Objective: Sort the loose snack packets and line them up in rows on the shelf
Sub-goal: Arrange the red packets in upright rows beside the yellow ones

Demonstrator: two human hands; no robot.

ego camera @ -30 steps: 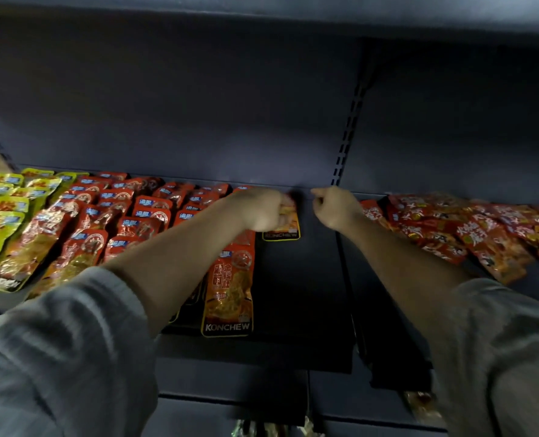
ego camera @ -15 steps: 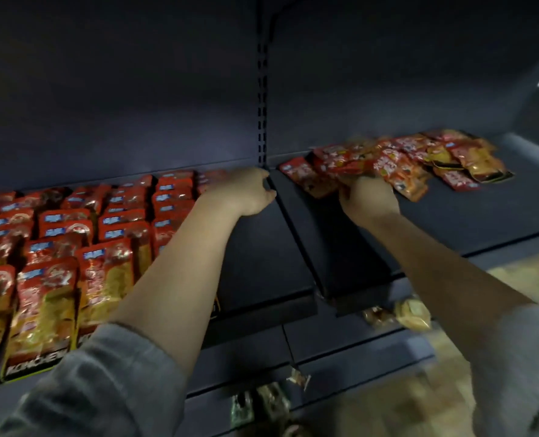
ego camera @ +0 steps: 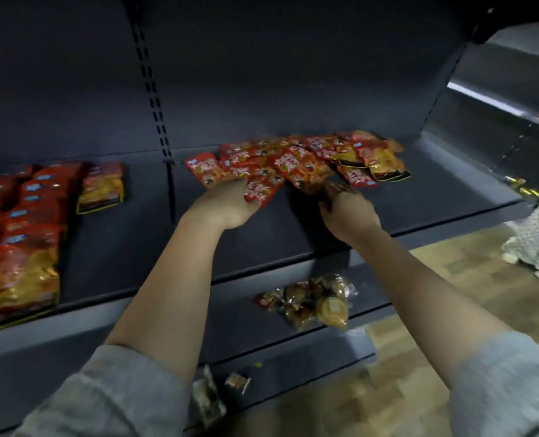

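The fingers of the left hand (ego camera: 227, 201) were hidden under a red packet (ego camera: 258, 189) of the loose pile (ego camera: 296, 162), so its grip could not be made out. The right hand (ego camera: 345, 209) was blurred at its fingertips. The rows of packets (ego camera: 25, 234) were cut off by the left edge. Print on the packets was too smeared to read.

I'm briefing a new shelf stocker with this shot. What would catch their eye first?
First the jumbled heap of red snack packets at the back of the right shelf bay, with the left hand gripping one at its front edge and the right hand touching the heap. Next, the neat rows of red-and-gold packets in the left bay.
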